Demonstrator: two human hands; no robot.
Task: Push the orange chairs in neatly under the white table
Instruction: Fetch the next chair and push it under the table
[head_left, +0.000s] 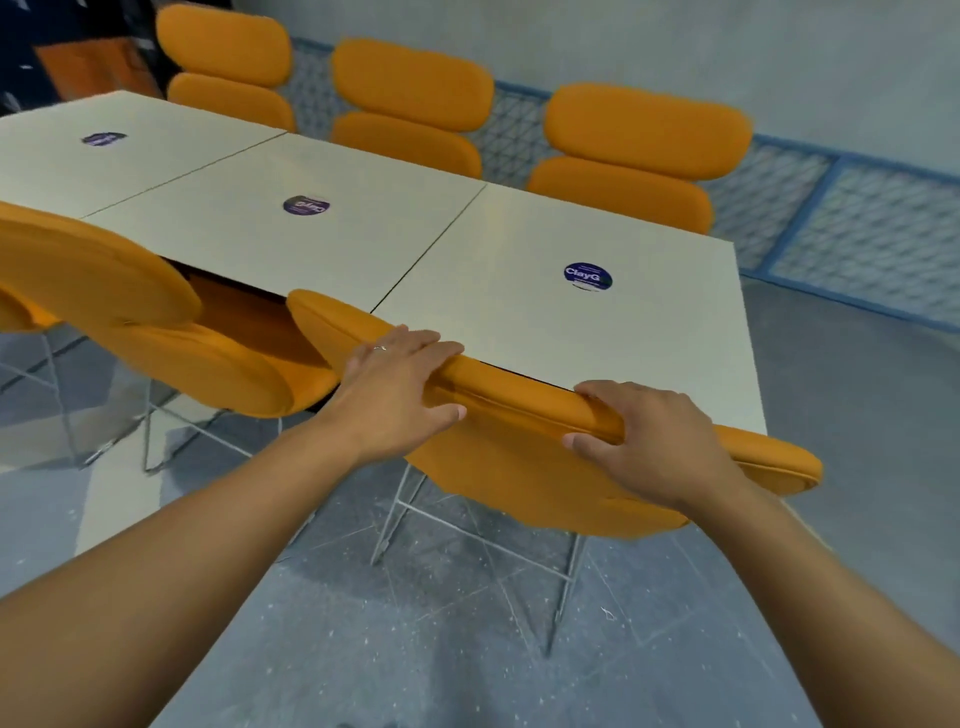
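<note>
Both hands are on the top pad of the near orange chair (524, 467). The left hand (400, 387) has fingers draped over the top edge w/ thumb on the back face. The right hand (644, 436) is curled over the same edge further along, thumb behind, so both are holding the backrest and neither is free. The chair sits at the near long side of the white desk (519, 249), at the end panel w/ the blue sticker (587, 276). Its backrest top looks about level w/ the desk edge and right up against it, and the seat is hidden underneath. It's prob. nearly home, so what's left is squaring up, not shoving. Push evenly thru both hands, low and straight, so the wire legs (395, 519) slide on the floor (467, 649) w/o tipping. The right end of the pad seems to run out past the desk corner, though wide-angle bend may exaggerate that, so maybe ease the chair leftward and check the back lies parallel to the edge. Watch fingertips, since those over the top could get nipped btw pad and desk; shift grip to the back face for the final bit. The neighbour chair (156, 322) on the left stands out from the desk and angled, prob. next. The far-side chairs (410, 83) look tucked in, a decent ref for spacing.
</note>
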